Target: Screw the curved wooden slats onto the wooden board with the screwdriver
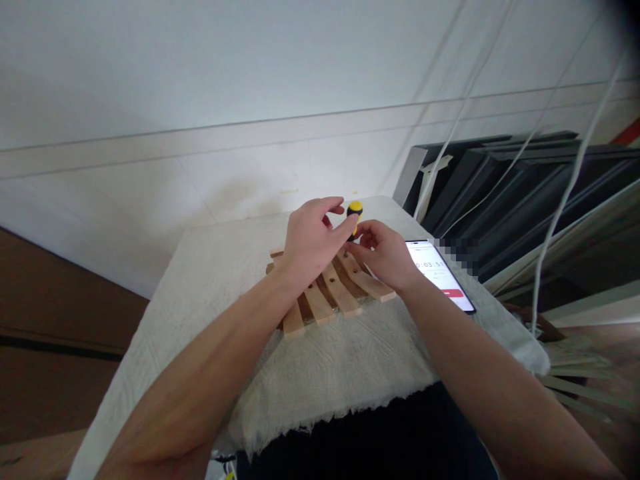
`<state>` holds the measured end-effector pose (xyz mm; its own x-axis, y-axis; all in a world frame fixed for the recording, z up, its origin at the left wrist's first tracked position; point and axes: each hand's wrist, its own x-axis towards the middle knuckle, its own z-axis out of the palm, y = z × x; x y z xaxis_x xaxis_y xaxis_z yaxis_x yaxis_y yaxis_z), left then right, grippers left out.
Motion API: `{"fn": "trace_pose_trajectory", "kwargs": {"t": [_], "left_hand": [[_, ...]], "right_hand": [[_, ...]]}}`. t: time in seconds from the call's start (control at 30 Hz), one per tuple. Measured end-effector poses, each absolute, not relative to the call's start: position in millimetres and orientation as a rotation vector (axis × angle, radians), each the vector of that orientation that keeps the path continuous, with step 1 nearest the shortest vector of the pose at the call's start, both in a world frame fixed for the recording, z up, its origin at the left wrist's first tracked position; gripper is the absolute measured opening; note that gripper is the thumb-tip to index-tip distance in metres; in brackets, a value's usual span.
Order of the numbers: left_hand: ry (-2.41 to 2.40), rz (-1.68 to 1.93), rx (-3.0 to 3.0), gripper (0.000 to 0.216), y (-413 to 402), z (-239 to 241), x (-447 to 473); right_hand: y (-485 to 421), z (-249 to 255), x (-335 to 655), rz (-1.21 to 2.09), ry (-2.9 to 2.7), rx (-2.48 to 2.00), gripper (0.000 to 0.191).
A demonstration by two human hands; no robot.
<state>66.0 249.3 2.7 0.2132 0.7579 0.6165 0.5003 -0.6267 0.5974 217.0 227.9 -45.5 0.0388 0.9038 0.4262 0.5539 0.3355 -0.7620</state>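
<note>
A short screwdriver with a yellow and black handle stands nearly upright over a set of curved wooden slats. My left hand is beside its handle; the thumb reaches across the handle's front, while the other fingers curl loosely with a small gap to it. My right hand pinches low on the screwdriver, thumb and forefinger around its lower end. The tip is hidden by the fingers. A small dark screw shows just below the right thumb. Several slats have dark holes, and my left forearm covers part of them.
The slats lie on a table with a pale, fringed cloth. A phone with a timer on its screen lies right of my right hand. A wall rises behind. Dark panels and a hanging white cable are at the right.
</note>
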Motion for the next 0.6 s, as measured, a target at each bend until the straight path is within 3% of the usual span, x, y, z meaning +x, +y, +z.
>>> {"fn": "trace_pose_trajectory", "kwargs": {"t": [0.37, 0.6], "left_hand": [[1.217, 1.349, 2.301, 0.003, 248.5, -3.2, 67.4], [1.23, 1.354, 2.219, 0.017, 248.0, 0.7, 66.4]], "right_hand": [[229.3, -47.7, 219.9, 0.5, -1.675, -1.215, 0.023], [229.7, -46.8, 218.1, 0.449, -1.658, -1.273, 0.019]]}}
